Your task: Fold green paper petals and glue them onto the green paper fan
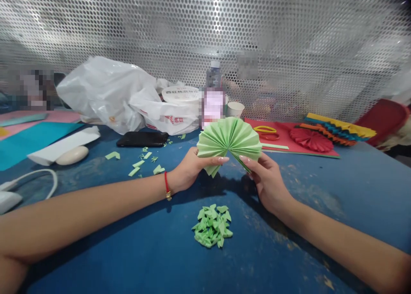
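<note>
A pleated light-green paper fan [229, 135] is held up above the blue table [128, 255], spread wide with a gap at its lower side. My left hand [191, 167] grips its left part, thumb lying across the front folds near the centre. On the other side my right hand [265, 174] pinches the right end of the folds between thumb and fingers. Below the fan lies a small heap of green paper clippings [212, 226]. More green scraps [138, 163] are scattered left of my left hand.
White plastic bags [105, 92], a black phone [142, 139], a bottle [215, 73] and a paper cup [236, 109] stand or lie behind. To the right are yellow-handled scissors [265, 130], a red paper rosette [311, 139] and folded coloured strips [340, 127]. A white cable [55, 182] lies left.
</note>
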`<state>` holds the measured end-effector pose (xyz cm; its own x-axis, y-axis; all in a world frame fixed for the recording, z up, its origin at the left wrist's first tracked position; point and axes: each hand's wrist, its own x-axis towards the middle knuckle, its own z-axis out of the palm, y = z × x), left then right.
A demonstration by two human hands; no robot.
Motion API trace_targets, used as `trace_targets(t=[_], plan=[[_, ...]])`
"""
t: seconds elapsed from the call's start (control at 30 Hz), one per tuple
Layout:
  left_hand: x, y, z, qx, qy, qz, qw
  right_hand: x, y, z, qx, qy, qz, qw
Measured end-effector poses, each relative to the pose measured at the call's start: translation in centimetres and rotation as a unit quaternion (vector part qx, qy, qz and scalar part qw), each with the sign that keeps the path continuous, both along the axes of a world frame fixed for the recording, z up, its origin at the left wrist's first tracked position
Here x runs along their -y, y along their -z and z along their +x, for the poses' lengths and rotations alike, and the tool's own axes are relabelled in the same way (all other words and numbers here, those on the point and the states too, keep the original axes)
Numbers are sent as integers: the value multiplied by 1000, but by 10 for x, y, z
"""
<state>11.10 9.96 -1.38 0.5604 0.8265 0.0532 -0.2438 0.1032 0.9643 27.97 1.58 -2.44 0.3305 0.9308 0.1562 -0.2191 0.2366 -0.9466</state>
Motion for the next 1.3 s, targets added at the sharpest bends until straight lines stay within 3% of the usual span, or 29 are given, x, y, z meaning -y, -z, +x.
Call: trace_targets(t=[0.17,0.33,0.47,0.7,1.03,1.3], plan=[[0,1,-1,10,23,24,999,2,-2,-3,7,-25,-11,1000],[2,0,-1,12,34,33,999,3,-3,-3,147,-85,8,985],[3,0,-1,11,25,35,999,1,-3,-3,216,-93,38,971],[1,2,0,2,9,28,1000,0,-3,-3,219,-104,60,968],[1,-1,2,6,-8,5,1000,3,-4,-4,186,-71,-12,980],[0,-1,1,14,8,-2,1000,2,-4,-5,153,-59,-21,986]])
